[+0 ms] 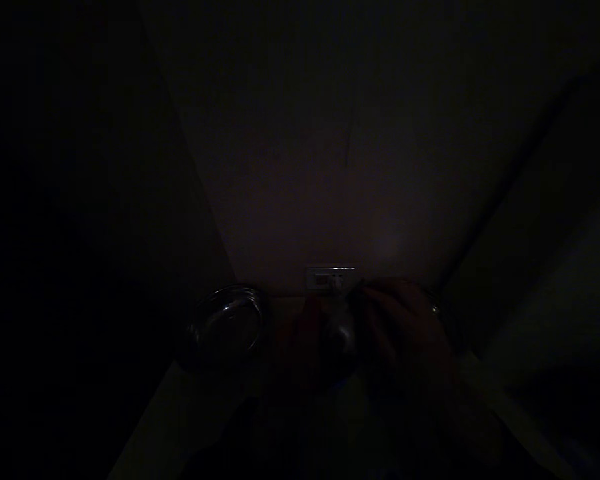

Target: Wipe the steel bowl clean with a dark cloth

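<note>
The scene is very dark and most details are lost. In the middle of the counter is a rounded object with a shiny highlight, its kind not clear. My left hand is against its left side, fingers closed around it as far as the dim light shows. On the other side, my right hand has its fingers bent over a dark shape that I cannot make out. Both hands are close together, low in the view.
A shiny metal bowl stands on the counter at the left. A wall outlet plate, with what looks like a plug in it, sits just behind the hands. Behind my right hand, a glinting metal rim is partly hidden. Walls rise around the counter.
</note>
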The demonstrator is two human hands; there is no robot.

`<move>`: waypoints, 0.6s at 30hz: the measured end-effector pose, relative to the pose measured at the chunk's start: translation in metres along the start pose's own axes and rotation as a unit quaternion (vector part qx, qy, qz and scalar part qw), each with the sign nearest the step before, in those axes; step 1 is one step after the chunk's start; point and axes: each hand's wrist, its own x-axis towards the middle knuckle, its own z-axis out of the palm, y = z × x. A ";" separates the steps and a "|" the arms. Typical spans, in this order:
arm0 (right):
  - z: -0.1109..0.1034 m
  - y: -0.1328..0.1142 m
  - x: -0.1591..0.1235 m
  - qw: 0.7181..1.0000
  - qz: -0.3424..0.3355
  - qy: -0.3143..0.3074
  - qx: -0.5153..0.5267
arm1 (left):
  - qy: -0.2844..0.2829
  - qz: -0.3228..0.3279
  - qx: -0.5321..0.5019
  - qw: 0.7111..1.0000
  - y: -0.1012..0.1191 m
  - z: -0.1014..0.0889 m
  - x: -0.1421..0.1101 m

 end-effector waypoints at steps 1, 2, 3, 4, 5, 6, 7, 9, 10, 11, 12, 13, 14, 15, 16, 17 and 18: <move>0.000 -0.003 -0.001 1.000 -0.014 -0.004 0.000 | 0.013 0.017 -0.003 1.000 -0.002 0.000 0.000; 0.001 -0.007 -0.002 0.999 -0.033 -0.006 0.001 | 0.017 0.032 -0.004 0.999 -0.004 0.000 0.002; 0.002 -0.011 -0.003 0.999 -0.054 -0.007 0.001 | 0.013 0.049 -0.004 0.999 -0.007 -0.001 0.004; 0.002 -0.016 -0.004 0.997 -0.075 -0.007 0.000 | 0.005 0.067 -0.005 0.998 -0.009 -0.002 0.007; 0.002 -0.020 -0.005 0.996 -0.093 -0.007 0.000 | -0.002 0.081 -0.007 0.997 -0.012 -0.004 0.010; 0.002 -0.023 -0.006 0.994 -0.106 -0.006 -0.002 | -0.007 0.088 -0.008 0.996 -0.014 -0.005 0.013; 0.002 -0.024 -0.006 0.994 -0.112 -0.008 -0.003 | -0.011 0.091 -0.009 0.996 -0.016 -0.006 0.015; 0.000 -0.022 -0.004 0.995 -0.100 -0.010 0.005 | -0.018 0.098 -0.012 0.995 -0.017 -0.008 0.017; -0.001 -0.018 -0.003 0.996 -0.084 -0.010 0.011 | -0.023 0.101 -0.014 0.995 -0.017 -0.008 0.016; -0.002 -0.013 -0.001 0.998 -0.063 -0.006 0.016 | -0.028 0.104 -0.017 0.994 -0.018 -0.008 0.015; -0.003 -0.007 0.000 0.999 -0.035 -0.001 0.020 | -0.034 0.108 -0.021 0.993 -0.018 -0.008 0.013; -0.003 -0.001 0.001 1.000 -0.005 0.002 0.023 | -0.041 0.111 -0.025 0.993 -0.018 -0.007 0.011; -0.003 0.005 0.002 0.999 0.023 0.003 0.024 | -0.048 0.112 -0.028 0.992 -0.018 -0.007 0.010; -0.003 0.010 0.003 0.999 0.046 0.002 0.027 | -0.054 0.113 -0.032 0.992 -0.019 -0.007 0.008; -0.003 0.014 0.003 0.998 0.063 0.000 0.029 | -0.058 0.114 -0.035 0.991 -0.019 -0.006 0.008; -0.002 0.017 0.002 0.997 0.074 -0.004 0.032 | -0.060 0.114 -0.038 0.991 -0.020 -0.006 0.008; -0.002 0.018 0.002 0.997 0.075 -0.008 0.035 | -0.061 0.115 -0.041 0.991 -0.020 -0.006 0.008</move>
